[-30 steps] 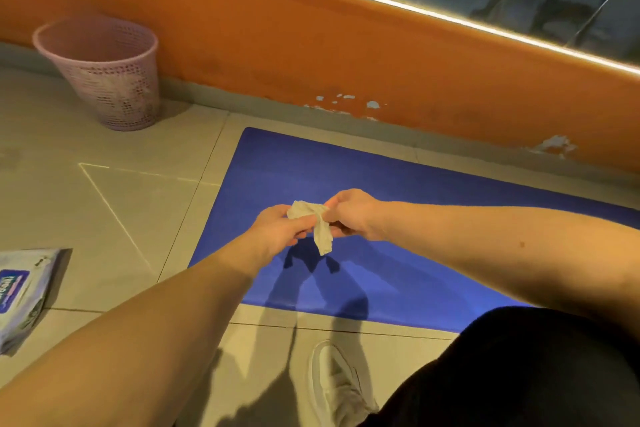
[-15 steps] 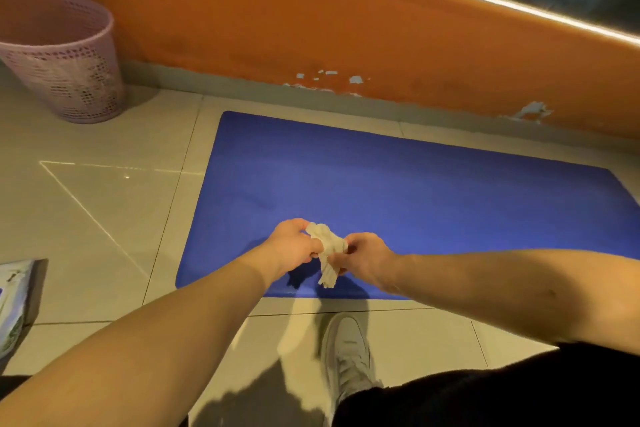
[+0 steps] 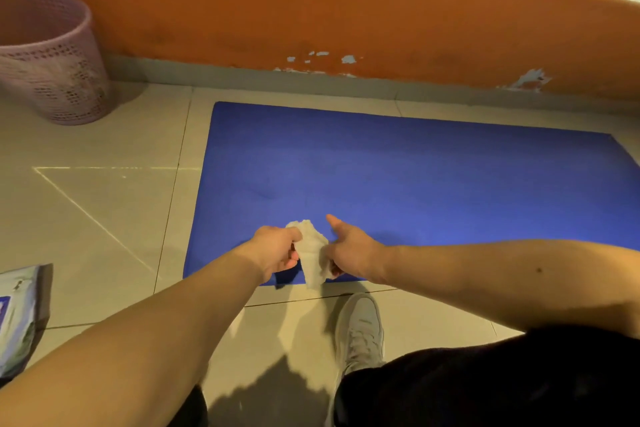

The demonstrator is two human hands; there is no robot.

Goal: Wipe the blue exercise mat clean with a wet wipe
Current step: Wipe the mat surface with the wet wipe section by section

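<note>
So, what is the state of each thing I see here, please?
wet wipe: crumpled, hanging down.
left hand: grips the wet wipe.
right hand: holds the wet wipe, thumb stretched out.
blue mat: unrolled, lying flat.
pink basket: upright.
wipes pack: lying flat, partly out of view.

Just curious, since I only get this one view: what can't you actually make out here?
Head view, wipes pack: cut off by the left edge, label too blurred to read.
Head view, pink bin: partly cut by the left edge, contents unclear through its mesh.
Head view, blue mat: right end runs past the right edge.
Head view, right hand: fingers hidden behind the wet wipe, so its grip is unclear.
</note>
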